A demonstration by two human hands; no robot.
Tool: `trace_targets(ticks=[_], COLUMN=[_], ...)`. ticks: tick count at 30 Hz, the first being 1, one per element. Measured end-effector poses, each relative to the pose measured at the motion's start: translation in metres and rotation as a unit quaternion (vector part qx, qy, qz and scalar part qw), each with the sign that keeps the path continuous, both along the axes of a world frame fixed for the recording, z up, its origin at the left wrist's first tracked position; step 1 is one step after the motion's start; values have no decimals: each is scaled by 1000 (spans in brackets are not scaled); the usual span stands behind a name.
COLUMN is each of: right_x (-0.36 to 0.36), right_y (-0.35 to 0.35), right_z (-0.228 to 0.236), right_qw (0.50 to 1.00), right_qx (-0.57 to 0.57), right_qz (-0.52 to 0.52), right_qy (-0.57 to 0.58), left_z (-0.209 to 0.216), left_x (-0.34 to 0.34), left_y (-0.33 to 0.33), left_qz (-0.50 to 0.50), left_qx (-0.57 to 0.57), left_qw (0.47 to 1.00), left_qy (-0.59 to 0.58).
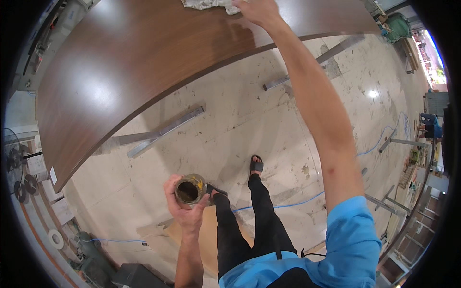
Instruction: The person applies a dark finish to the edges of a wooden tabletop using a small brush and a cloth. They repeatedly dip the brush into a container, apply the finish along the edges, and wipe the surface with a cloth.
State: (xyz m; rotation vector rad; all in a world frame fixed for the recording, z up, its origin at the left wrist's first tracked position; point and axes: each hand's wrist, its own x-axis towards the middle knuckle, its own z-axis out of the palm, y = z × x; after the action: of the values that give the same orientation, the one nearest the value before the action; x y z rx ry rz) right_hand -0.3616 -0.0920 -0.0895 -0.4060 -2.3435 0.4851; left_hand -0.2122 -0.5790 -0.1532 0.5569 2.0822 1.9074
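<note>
The left hand [185,204] has its fingers wrapped around an open, stained jar [190,189]. The right hand [257,10] presses a crumpled grey rag [206,4] flat-fingered onto the brown wooden surface [134,62].

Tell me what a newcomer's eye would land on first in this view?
First the big glossy brown wooden panel filling the upper left, with the right hand stretched out to press a crumpled grey rag on its far edge. Next the open, stained jar held in the left hand low at centre, above the pale floor crossed by a blue cable.
</note>
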Motion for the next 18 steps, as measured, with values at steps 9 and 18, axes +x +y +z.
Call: trace_targets(ticks=[9, 18], right_x=[92, 114], right_y=[24, -100], right_z=[-13, -150], right_qw=[920, 640], right_qx=[-306, -609], right_qz=[-169, -181], right_qy=[177, 432], left_z=[17, 4], left_x=[12, 9], left_y=[4, -2], left_qz=[7, -31], left_qx=[19, -37], left_qw=[999, 998], left_qy=[-29, -31])
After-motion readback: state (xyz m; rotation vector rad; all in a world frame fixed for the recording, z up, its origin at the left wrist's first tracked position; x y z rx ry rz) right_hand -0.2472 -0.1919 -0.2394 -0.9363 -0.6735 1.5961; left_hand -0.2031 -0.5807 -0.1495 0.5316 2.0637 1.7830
